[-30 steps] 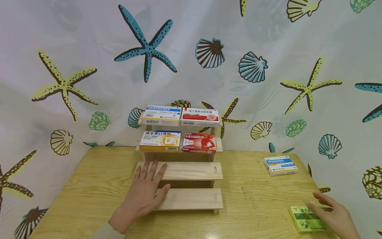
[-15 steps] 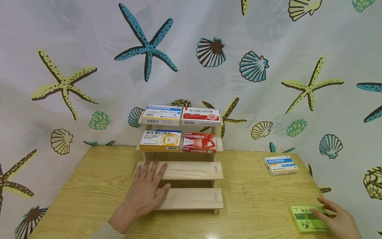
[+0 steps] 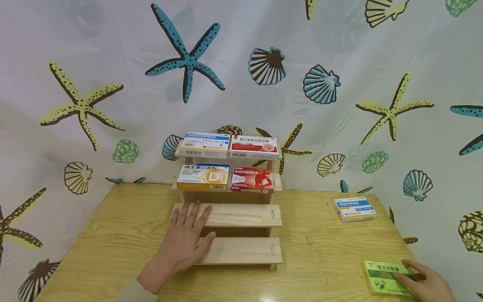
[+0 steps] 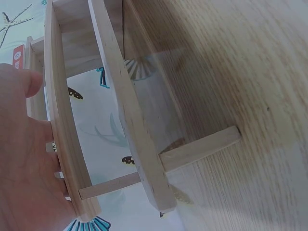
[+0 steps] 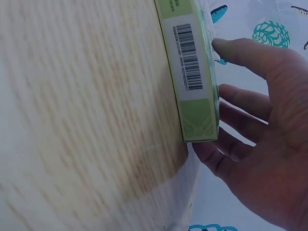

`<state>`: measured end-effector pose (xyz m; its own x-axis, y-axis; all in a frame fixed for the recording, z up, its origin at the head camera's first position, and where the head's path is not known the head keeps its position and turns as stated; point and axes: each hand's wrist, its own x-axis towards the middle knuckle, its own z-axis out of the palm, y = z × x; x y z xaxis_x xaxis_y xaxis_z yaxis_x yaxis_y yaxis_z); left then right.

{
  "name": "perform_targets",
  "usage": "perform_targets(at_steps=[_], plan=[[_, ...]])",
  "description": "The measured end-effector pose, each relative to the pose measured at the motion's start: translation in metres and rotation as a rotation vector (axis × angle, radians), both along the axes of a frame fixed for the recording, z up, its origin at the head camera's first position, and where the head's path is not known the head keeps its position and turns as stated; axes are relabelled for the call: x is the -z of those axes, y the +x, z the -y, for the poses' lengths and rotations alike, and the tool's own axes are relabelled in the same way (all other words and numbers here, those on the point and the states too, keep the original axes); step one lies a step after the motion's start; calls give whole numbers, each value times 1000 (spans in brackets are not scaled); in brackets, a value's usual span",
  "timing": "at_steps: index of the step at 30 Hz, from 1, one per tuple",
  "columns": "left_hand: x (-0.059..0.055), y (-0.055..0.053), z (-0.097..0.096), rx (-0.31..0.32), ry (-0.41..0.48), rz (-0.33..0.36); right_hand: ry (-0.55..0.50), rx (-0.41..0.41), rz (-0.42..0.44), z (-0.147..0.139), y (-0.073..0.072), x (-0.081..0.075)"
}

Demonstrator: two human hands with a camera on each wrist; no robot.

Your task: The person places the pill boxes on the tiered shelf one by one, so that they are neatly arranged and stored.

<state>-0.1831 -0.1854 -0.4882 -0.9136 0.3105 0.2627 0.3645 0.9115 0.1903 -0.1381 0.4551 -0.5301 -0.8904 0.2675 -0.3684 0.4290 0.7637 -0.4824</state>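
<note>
A stepped wooden display rack [image 3: 245, 251] stands mid-table. My left hand [image 3: 184, 241] lies spread over the left part of its two lower shelves, fingers straight; the left wrist view shows the palm side of that hand [image 4: 24, 154] beside the wooden slats [image 4: 130, 115]. At the lower right, my right hand [image 3: 430, 282] holds a green medicine box [image 3: 383, 279] by its right part. The thumb lies on the top face and the bent fingers reach to the far edge. In the right wrist view the barcode end of the green box [image 5: 190, 62] shows; some fingertips are hidden behind it.
On the rack's upper shelves sit a blue-white box [image 3: 204, 144], a red-white box [image 3: 253, 147], a yellow vitamin D box [image 3: 203, 177] and a red box [image 3: 252, 180]. Another blue-white box [image 3: 354, 209] lies on the table's [image 3: 313, 247] right. A patterned curtain [image 3: 241, 109] hangs behind.
My right hand has lowered onto the green box, its thumb and fingers drawing closer together. The green box has shifted slightly left. My left hand stays in place.
</note>
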Motion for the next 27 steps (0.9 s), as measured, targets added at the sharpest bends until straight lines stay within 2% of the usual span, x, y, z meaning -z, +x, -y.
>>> perform_targets(at_steps=[10, 16, 24, 27], plan=[[0, 1, 0, -1, -2, 6, 0, -43, 144, -5, -2, 1], [-1, 0, 1, 5, -4, -1, 27, -79, 175, -5, -2, 1], [-2, 1, 1, 6, 1, -3, -82, -56, 188, -3, 0, 3], [-3, 1, 1, 4, 0, 4, -93, -44, 185, -2, 1, 3]])
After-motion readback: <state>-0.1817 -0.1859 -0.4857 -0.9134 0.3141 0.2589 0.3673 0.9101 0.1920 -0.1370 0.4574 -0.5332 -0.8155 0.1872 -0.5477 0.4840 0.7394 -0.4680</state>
